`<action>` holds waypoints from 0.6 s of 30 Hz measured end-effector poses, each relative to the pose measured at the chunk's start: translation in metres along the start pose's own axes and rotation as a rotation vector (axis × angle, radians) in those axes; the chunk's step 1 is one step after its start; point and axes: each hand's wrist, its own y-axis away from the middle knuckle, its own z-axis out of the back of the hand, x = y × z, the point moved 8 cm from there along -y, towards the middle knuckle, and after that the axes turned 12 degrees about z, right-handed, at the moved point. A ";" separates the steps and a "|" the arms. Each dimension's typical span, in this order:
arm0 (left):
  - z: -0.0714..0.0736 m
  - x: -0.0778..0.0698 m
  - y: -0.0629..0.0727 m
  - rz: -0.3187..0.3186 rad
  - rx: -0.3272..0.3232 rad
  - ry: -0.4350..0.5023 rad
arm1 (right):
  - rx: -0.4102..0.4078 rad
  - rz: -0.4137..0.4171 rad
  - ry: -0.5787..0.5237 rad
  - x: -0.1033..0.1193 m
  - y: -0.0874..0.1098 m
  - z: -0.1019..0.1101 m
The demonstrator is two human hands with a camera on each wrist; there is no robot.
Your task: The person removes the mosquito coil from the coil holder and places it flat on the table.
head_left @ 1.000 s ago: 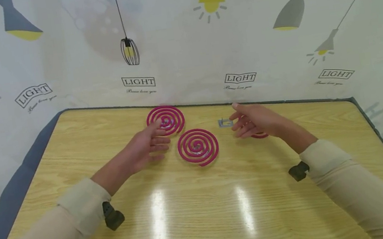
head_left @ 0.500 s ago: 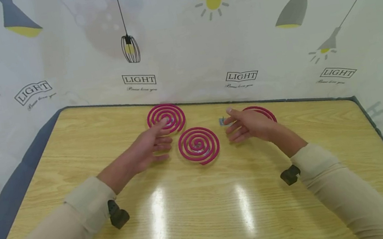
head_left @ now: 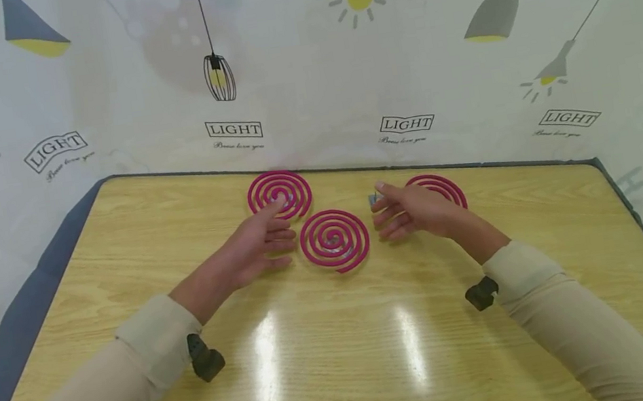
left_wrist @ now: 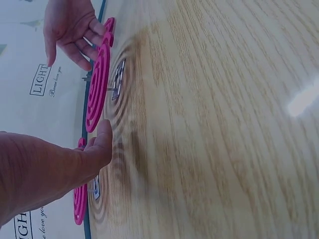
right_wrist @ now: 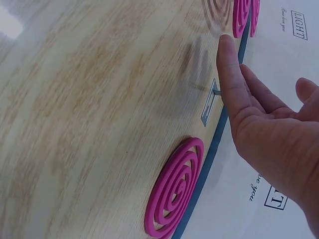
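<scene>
Over on the left, the left hand (head_left: 251, 248) hovers above the pale wood-grain table (head_left: 140, 274), fingers loosely spread and wide! Its thumb overlaps the far magenta spiral coil (head_left: 280, 190), propped on a metal stand; whether they touch, I can't tell. Moving across, the middle magenta spiral coil (head_left: 334, 235) sits raised on its own stand, between the two hands. Next comes a small flat silver stand with an upright prong (head_left: 373, 199), half hidden by the right hand (head_left: 417, 210), wide too, fingers relaxed. Rightmost, a third magenta coil (head_left: 443, 189) lies flat, partly covered by that hand.
</scene>
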 end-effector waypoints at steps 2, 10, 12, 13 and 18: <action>-0.001 0.000 0.001 0.002 0.002 0.001 | 0.006 0.000 -0.001 0.000 0.000 -0.001; -0.002 0.002 -0.001 0.004 0.004 0.016 | 0.021 -0.022 -0.024 -0.005 -0.002 -0.009; -0.002 0.002 -0.002 0.006 0.002 0.015 | 0.025 -0.028 -0.028 -0.006 -0.002 -0.011; -0.002 0.002 -0.002 0.008 0.002 0.015 | 0.028 -0.027 -0.027 -0.006 -0.002 -0.012; -0.004 0.003 -0.003 0.009 0.005 0.021 | 0.036 -0.022 -0.035 -0.004 -0.003 -0.016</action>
